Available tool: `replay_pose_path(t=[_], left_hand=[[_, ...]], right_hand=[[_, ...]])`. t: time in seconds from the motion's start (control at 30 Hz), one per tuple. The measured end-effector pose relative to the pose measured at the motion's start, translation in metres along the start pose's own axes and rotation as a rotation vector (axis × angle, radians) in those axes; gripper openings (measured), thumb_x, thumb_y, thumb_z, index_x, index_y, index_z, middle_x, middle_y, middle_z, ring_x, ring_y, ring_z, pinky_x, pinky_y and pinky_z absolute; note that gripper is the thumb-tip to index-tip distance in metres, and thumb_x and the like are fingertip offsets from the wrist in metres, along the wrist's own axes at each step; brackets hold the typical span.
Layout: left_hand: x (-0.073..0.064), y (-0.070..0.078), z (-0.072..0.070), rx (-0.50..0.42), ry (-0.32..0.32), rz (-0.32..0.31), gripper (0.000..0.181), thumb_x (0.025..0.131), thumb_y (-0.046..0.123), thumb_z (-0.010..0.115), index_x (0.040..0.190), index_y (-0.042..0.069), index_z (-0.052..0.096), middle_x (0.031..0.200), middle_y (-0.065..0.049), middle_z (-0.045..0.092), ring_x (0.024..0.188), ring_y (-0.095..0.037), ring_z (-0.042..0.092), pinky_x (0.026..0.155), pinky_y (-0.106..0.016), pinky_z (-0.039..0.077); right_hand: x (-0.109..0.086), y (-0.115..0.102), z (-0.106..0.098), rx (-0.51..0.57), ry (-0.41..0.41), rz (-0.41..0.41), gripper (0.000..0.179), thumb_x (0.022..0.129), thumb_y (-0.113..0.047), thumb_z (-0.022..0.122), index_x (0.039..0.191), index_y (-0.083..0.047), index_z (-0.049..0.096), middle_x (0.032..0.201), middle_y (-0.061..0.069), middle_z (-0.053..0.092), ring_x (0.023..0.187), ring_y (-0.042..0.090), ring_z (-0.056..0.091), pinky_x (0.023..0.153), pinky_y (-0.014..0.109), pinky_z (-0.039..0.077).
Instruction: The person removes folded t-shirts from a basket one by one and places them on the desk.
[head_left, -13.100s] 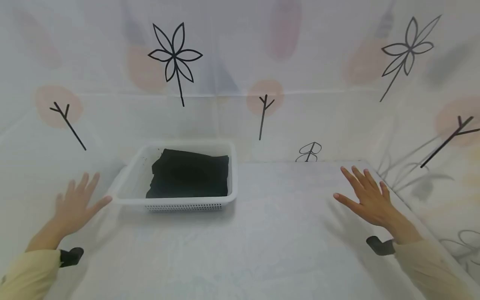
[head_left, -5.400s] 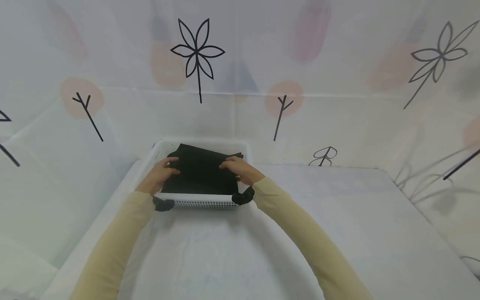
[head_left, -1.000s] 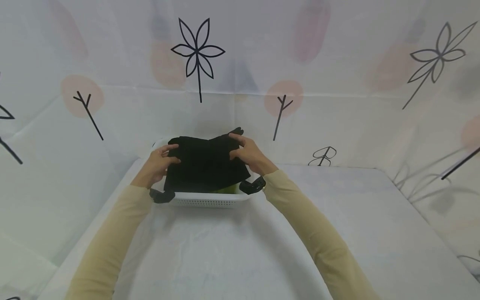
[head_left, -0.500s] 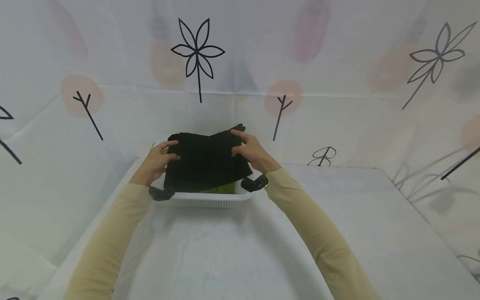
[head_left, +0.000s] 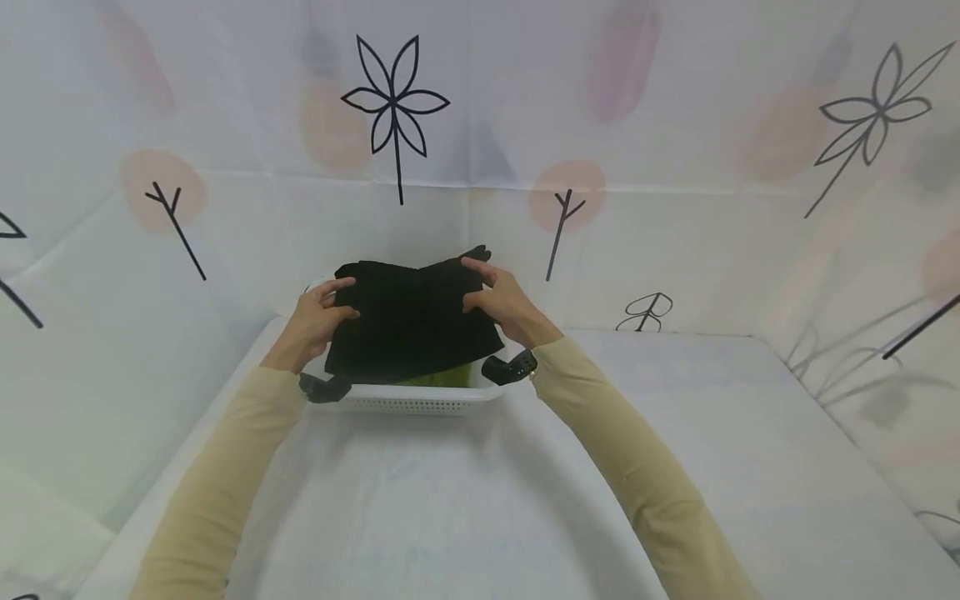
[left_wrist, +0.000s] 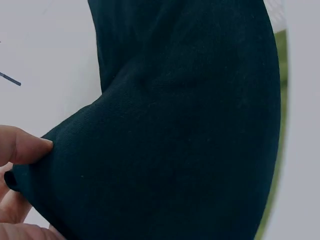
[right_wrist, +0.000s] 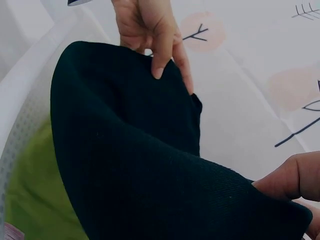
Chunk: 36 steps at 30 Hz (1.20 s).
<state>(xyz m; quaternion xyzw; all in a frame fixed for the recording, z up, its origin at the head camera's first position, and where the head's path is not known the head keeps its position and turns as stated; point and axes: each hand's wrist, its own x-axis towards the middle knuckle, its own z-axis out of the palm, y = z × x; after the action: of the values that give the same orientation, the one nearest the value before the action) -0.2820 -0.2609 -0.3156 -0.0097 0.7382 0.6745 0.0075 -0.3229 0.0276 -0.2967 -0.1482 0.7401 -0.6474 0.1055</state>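
Both hands hold up a folded dark cloth (head_left: 416, 321), nearly black in the head view and deep green-blue in the wrist views. My left hand (head_left: 309, 323) pinches its left side, thumb in front and fingers behind, as the left wrist view shows at the cloth's corner (left_wrist: 55, 165). At the other side my right hand (head_left: 508, 304) pinches the upper right corner between thumb and fingers. The cloth sags between the two grips, its lower edge slanting over the white basket (head_left: 408, 406). Under it a green cloth (right_wrist: 35, 190) shows inside the basket.
The basket stands on a white-covered table (head_left: 450, 500), against a white backdrop (head_left: 465, 108) printed with flowers and twigs. A small striped thing (right_wrist: 12, 232) shows at the corner of the right wrist view. Black bands (head_left: 510, 367) sit at both wrists.
Earlier the dark cloth lay flat in the basket with both hands apart from it. Both hands have since gripped and raised it, uncovering the green cloth; over the last second it rose slightly.
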Motion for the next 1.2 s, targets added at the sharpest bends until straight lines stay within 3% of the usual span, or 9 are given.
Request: replay_pose_path(t=[0.27,0.6,0.83,1.2], left_hand=[[-0.003,0.006,-0.004,-0.042,0.002,0.014,0.066,0.091,-0.011,0.052,0.151,0.005,0.030,0.147,-0.024,0.036,0.102,-0.024,0.063,0.088,-0.038,0.052],[-0.003,0.008,-0.004,-0.041,-0.011,-0.027,0.067,0.091,-0.008,0.051,0.152,0.007,0.028,0.149,-0.022,0.034,0.101,-0.020,0.060,0.083,-0.032,0.053],[-0.003,0.011,-0.003,-0.043,-0.005,-0.033,0.067,0.092,-0.006,0.053,0.152,0.010,0.030,0.150,-0.020,0.035,0.113,-0.029,0.055,0.088,-0.035,0.051],[-0.008,0.015,-0.003,-0.116,-0.004,-0.016,0.066,0.091,-0.007,0.054,0.151,0.011,0.033,0.147,-0.019,0.036,0.090,-0.012,0.060,0.076,-0.026,0.054]], right_hand=[[0.001,-0.003,0.001,0.009,0.000,-0.020,0.080,0.075,0.013,0.059,0.148,-0.016,0.042,0.159,0.007,0.018,0.143,0.027,0.019,0.111,0.046,0.026],[-0.001,-0.002,-0.002,-0.017,-0.002,-0.033,0.080,0.076,0.012,0.059,0.148,-0.017,0.042,0.159,0.006,0.018,0.144,0.026,0.015,0.112,0.048,0.022],[-0.003,-0.001,-0.005,-0.025,-0.004,-0.056,0.079,0.077,0.013,0.059,0.148,-0.017,0.042,0.159,0.004,0.018,0.145,0.025,0.013,0.112,0.048,0.022],[-0.007,0.000,-0.014,0.003,-0.016,-0.072,0.080,0.077,0.013,0.060,0.148,-0.018,0.041,0.159,0.001,0.019,0.144,0.024,0.014,0.112,0.047,0.022]])
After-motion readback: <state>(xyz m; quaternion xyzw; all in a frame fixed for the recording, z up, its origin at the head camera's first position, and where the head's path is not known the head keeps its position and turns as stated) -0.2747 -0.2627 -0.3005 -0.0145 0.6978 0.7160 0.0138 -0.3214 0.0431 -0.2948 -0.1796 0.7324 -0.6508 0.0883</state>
